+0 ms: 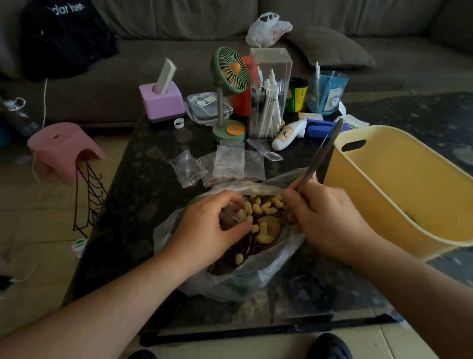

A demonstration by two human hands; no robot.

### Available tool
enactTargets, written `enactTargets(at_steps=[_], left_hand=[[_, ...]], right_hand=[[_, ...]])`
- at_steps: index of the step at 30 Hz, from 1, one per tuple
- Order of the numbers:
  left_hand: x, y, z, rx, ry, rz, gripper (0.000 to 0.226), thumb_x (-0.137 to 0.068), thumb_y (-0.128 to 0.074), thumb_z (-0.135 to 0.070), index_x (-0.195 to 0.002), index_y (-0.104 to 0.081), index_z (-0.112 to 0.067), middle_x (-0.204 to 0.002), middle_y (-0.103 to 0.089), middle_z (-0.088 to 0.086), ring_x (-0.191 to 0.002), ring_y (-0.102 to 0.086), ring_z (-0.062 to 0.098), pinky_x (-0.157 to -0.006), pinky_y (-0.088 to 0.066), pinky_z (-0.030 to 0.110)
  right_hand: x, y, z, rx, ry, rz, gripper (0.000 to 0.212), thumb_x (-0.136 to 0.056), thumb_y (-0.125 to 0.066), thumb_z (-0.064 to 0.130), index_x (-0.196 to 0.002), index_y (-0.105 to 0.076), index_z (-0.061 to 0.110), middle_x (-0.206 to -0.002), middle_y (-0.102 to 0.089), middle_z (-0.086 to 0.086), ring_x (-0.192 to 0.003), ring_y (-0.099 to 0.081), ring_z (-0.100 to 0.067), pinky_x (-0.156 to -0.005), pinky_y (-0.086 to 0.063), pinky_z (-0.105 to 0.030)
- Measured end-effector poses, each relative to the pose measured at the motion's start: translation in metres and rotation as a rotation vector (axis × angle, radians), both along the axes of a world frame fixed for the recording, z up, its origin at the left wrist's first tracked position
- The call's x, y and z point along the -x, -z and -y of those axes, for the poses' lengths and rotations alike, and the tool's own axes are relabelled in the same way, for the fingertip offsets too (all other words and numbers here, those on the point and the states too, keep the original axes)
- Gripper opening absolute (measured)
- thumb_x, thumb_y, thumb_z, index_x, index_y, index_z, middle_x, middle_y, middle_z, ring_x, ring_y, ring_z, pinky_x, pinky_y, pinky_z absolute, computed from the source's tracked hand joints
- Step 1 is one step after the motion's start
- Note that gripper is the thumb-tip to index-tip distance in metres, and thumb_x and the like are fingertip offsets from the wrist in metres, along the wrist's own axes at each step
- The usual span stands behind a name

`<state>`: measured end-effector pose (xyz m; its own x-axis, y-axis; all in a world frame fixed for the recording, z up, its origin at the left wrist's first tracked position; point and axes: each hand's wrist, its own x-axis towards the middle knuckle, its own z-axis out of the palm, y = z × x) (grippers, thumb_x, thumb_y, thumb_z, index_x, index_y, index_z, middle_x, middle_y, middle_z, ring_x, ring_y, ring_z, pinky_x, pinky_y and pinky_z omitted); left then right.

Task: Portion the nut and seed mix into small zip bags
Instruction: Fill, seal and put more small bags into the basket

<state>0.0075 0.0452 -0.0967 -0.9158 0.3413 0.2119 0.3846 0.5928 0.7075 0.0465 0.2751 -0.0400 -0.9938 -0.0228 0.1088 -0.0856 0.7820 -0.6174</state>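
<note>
A big clear plastic bag point(268, 269) lies open on the dark table, filled with peanuts and dark seeds point(260, 223). My left hand point(211, 228) reaches into it and pinches a small clear zip bag point(231, 211) held open over the mix. My right hand point(331, 218) grips a long metal spoon point(320, 157); its handle points up and away, and its bowl is down among the nuts, partly hidden by my fingers. Several empty small zip bags point(225, 164) lie just behind the big bag.
A yellow plastic basket point(399, 175) stands at the right, close to my right hand. Behind the bags are a green desk fan point(229, 74), a clear pen box point(267, 96), a purple block point(160, 102) and other clutter. A pink stool point(62, 148) stands on the floor left.
</note>
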Motion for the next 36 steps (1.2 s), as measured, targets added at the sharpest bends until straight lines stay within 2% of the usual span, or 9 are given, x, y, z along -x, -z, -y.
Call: enactTargets(at_steps=[4, 11, 15, 19, 22, 25, 29, 32, 36], left_hand=[[-0.001, -0.003, 0.003, -0.041, -0.028, 0.102, 0.034, -0.085, -0.085, -0.041, -0.112, -0.065, -0.045, -0.106, -0.069, -0.023, -0.097, -0.064, -0.011, -0.072, -0.045, 0.002], [-0.002, -0.003, 0.000, -0.035, -0.013, 0.148, 0.040, -0.087, -0.084, -0.039, -0.117, -0.060, -0.048, -0.108, -0.067, -0.025, -0.098, -0.062, -0.017, -0.073, -0.048, 0.004], [-0.002, 0.000, -0.003, -0.052, -0.025, 0.150, 0.045, -0.085, -0.087, -0.040, -0.119, -0.059, -0.047, -0.110, -0.068, -0.020, -0.097, -0.065, -0.011, -0.076, -0.048, 0.007], [-0.004, -0.001, -0.002, -0.089, -0.028, 0.172, 0.051, -0.087, -0.086, -0.034, -0.125, -0.056, -0.048, -0.116, -0.067, -0.018, -0.101, -0.065, -0.009, -0.077, -0.051, 0.008], [-0.004, -0.001, -0.002, -0.126, -0.043, 0.205, 0.054, -0.088, -0.085, -0.031, -0.128, -0.053, -0.049, -0.118, -0.069, -0.017, -0.106, -0.067, -0.003, -0.087, -0.056, 0.021], [-0.001, 0.001, 0.000, -0.141, -0.038, 0.260, 0.055, -0.086, -0.088, -0.030, -0.124, -0.054, -0.052, -0.118, -0.071, -0.014, -0.108, -0.069, 0.001, -0.096, -0.060, 0.036], [0.002, -0.002, 0.001, -0.209, 0.005, 0.338, 0.061, -0.085, -0.088, -0.021, -0.127, -0.055, -0.050, -0.110, -0.077, -0.014, -0.105, -0.072, 0.001, -0.102, -0.059, 0.042], [0.006, -0.006, 0.005, -0.252, 0.020, 0.361, 0.064, -0.084, -0.089, -0.019, -0.124, -0.054, -0.054, -0.113, -0.077, -0.019, -0.107, -0.072, -0.001, -0.102, -0.058, 0.039], [0.010, -0.008, 0.008, -0.261, 0.023, 0.357, 0.069, -0.078, -0.092, -0.025, -0.132, -0.055, -0.046, -0.117, -0.076, -0.017, -0.109, -0.071, -0.002, -0.102, -0.057, 0.033]], right_hand=[[0.003, -0.004, -0.005, -0.039, 0.031, -0.044, 0.020, -0.108, -0.051, 0.035, -0.089, -0.058, 0.032, -0.077, -0.064, 0.010, -0.075, -0.061, 0.005, -0.060, -0.045, -0.010], [0.000, 0.005, 0.002, -0.059, 0.002, -0.130, 0.019, -0.107, -0.051, 0.033, -0.090, -0.059, 0.029, -0.076, -0.061, 0.013, -0.071, -0.060, 0.002, -0.062, -0.042, -0.015], [-0.002, 0.014, 0.011, -0.045, -0.092, -0.139, 0.021, -0.107, -0.047, 0.034, -0.087, -0.055, 0.029, -0.076, -0.060, 0.011, -0.073, -0.058, -0.004, -0.068, -0.048, -0.032], [0.003, 0.007, 0.003, 0.038, 0.037, -0.056, 0.024, -0.108, -0.048, 0.033, -0.086, -0.057, 0.030, -0.077, -0.063, 0.010, -0.076, -0.060, 0.001, -0.062, -0.040, -0.016], [0.004, -0.001, 0.001, 0.111, 0.057, 0.039, 0.024, -0.109, -0.048, 0.033, -0.089, -0.060, 0.028, -0.079, -0.067, 0.006, -0.071, -0.063, 0.001, -0.059, -0.045, -0.013], [0.000, 0.003, 0.011, 0.246, 0.078, 0.111, 0.025, -0.109, -0.049, 0.034, -0.090, -0.063, 0.026, -0.080, -0.071, 0.001, -0.067, -0.070, -0.008, -0.066, -0.058, -0.027], [0.004, 0.005, 0.009, 0.341, 0.178, 0.191, 0.026, -0.109, -0.049, 0.036, -0.095, -0.066, 0.023, -0.078, -0.075, 0.000, -0.069, -0.073, -0.013, -0.069, -0.063, -0.034], [0.008, 0.004, 0.001, 0.452, 0.233, 0.260, 0.027, -0.110, -0.049, 0.033, -0.098, -0.068, 0.018, -0.080, -0.076, -0.005, -0.075, -0.075, -0.023, -0.073, -0.064, -0.040], [0.011, -0.003, -0.006, 0.513, 0.271, 0.178, 0.028, -0.110, -0.048, 0.032, -0.097, -0.067, 0.016, -0.083, -0.076, -0.011, -0.072, -0.074, -0.026, -0.071, -0.061, -0.042]])
